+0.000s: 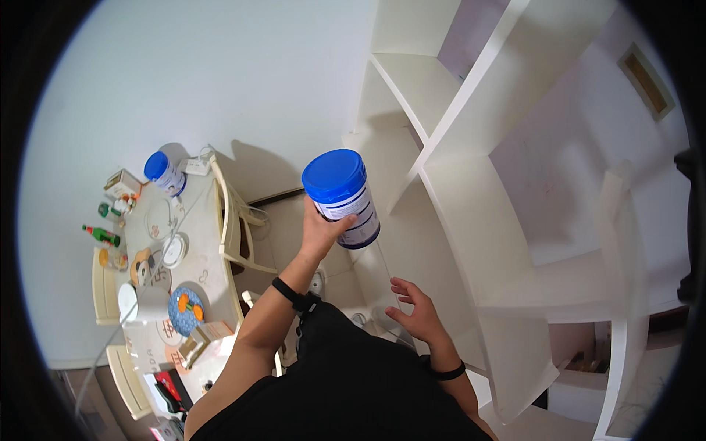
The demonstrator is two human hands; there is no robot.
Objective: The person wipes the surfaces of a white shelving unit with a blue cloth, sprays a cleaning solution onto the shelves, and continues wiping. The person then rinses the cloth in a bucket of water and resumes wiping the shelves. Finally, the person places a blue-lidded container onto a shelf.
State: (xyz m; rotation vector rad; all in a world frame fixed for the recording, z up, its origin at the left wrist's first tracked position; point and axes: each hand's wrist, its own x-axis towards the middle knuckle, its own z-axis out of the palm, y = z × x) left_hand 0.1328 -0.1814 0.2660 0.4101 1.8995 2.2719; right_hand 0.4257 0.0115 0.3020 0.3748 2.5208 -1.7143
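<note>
My left hand [322, 229] grips a cylindrical can with a blue lid [336, 173] around its side, thumb across the printed label. The can is slightly tilted, lid on, in front of a white shelving unit [458, 220]. Lower and to the right, my right hand [415, 311] holds nothing, its fingers apart and half curled, close to the shelving but seemingly not holding it. A similar blue-lidded can [165, 175] stands at the far end of the dining table [215, 220] on the left. Both wrists wear black bands.
On the table are a blue plate with orange pieces [186, 311], a white cylindrical container [146, 303], a green bottle [102, 235], a round white lid [174, 251] and boxes. A pale chair [229, 220] stands between table and shelving. A cable crosses the left side.
</note>
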